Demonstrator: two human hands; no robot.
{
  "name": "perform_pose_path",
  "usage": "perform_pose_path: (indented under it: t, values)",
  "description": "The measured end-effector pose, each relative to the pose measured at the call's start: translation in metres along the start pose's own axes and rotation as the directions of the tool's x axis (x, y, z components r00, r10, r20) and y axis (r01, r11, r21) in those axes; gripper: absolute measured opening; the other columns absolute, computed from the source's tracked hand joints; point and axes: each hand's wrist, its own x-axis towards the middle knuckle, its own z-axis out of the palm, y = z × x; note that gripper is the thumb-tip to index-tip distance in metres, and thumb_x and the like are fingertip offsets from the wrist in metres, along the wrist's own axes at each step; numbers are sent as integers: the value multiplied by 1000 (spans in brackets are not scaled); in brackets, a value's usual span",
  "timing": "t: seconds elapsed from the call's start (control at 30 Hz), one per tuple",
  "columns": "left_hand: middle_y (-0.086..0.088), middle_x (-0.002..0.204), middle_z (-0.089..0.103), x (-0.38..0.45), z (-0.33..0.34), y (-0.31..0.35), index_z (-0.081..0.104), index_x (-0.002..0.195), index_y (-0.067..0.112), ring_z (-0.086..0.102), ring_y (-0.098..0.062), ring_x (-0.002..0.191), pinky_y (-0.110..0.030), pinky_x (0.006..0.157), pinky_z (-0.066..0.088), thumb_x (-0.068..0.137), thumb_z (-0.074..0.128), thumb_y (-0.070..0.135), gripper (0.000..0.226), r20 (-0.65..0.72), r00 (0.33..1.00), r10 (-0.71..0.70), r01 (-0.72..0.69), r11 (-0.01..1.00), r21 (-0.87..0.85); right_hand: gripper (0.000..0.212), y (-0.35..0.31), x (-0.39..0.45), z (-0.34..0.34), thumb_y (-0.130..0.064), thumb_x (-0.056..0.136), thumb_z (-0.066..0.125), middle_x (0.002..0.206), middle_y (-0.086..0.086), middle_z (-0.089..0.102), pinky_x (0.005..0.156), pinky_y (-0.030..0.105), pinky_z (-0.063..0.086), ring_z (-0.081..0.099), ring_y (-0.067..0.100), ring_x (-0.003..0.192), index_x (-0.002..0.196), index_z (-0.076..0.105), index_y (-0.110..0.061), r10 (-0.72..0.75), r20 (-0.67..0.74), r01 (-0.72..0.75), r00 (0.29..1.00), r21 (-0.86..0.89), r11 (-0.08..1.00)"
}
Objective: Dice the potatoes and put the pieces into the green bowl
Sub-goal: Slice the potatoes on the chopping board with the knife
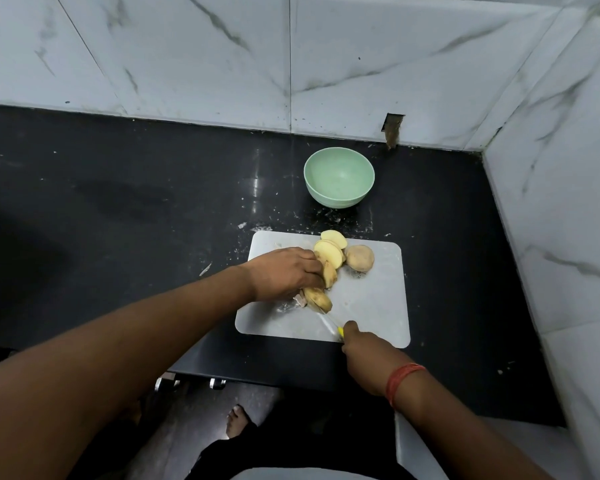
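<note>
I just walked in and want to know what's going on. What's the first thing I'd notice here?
Two hands working on a white cutting board in the middle of a black counter: the left hand holds potato slices steady while the right hand cuts with a yellow-handled knife. Beyond the board sits an empty green bowl.

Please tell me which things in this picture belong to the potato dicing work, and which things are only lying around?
For the job:
pale green round bowl, empty
white rectangular cutting board
cut yellow potato slices
whole brown potato
yellow-handled knife, held by the right hand
left hand, holding the potato piece being cut

Just lying about:
white scraps and crumbs on the black countertop
</note>
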Motion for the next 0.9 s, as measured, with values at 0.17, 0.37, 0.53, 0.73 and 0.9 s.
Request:
perform_pose_path:
  t: [0.17, 0.37, 0.53, 0.73, 0.9]
  values:
    - [-5, 116, 64, -4, 1, 7, 69, 124, 16, 57, -29, 104, -41, 93, 48, 85, 67, 13, 39, 3, 1000, 12, -12, 999, 37, 37, 1, 0, 1, -13, 98, 38, 110, 17, 61, 72, 33, 40, 62, 31, 97, 134, 31, -4, -1, 3, 1, 1000, 16, 1000]
    - [5, 113, 62, 1, 11, 20, 71, 119, 26, 54, -23, 107, -38, 95, 39, 93, 63, 16, 29, 21, 1000, 20, -21, 998, 66, 30, 1, 3, -1, -10, 97, 38, 104, 17, 62, 70, 37, 43, 62, 32, 90, 127, 35, -6, -13, 19, 13, 1000, 18, 1000]
    - [5, 114, 63, 3, 13, 20, 71, 116, 24, 54, -23, 108, -40, 93, 42, 93, 55, 15, 30, 36, 999, -2, 0, 999, 41, 29, 7, 3, -4, -12, 97, 39, 101, 16, 62, 73, 39, 47, 61, 29, 86, 126, 35, -7, -34, 22, 34, 999, 8, 999]
    - [3, 116, 64, 3, 15, 22, 72, 115, 22, 54, -24, 109, -41, 94, 44, 90, 65, 10, 28, 8, 1000, -21, 21, 1000, -5, 29, 12, 0, -6, -12, 98, 40, 100, 14, 61, 70, 36, 45, 56, 26, 79, 126, 35, -8, -67, 44, 67, 997, -10, 998]
    - [-3, 107, 65, -13, -5, -4, 72, 109, 14, 55, -27, 91, -40, 83, 48, 92, 54, 24, 26, -10, 998, -68, 68, 998, 20, 11, 44, -17, -14, -16, 99, 38, 97, 10, 60, 69, 35, 44, 56, 26, 80, 109, 35, -13, -34, 71, 35, 997, -14, 999]
